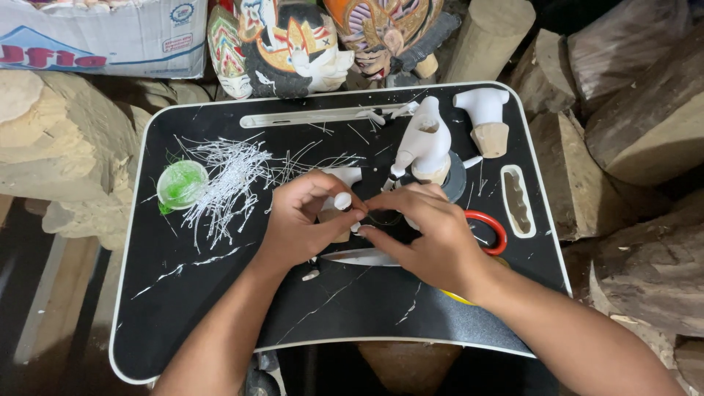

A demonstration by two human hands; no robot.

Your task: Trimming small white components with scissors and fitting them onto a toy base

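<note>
Both hands met mid-tray (147,308); left hand (301,220) had its fingers curled tight round a small white peg (342,201) w/ a bare wood base, thumb and forefinger pinched near the top; right hand (429,235) had fingertips closed in at the same spot, prob on a thin strand, couldn't tell for sure. Knife (359,257) lay just under the hands at 6; red ring (490,229) at 3; white carved figure (425,143) at 1, another white piece (484,117) beyond it; pile of white fibres (227,180) at 10 w/ a green cup (182,183) beside. Progress, imo: pieces were carved and primed white, none painted yet unlike the masks (293,44) at 12; so about midway, detailing and colour left.
</note>
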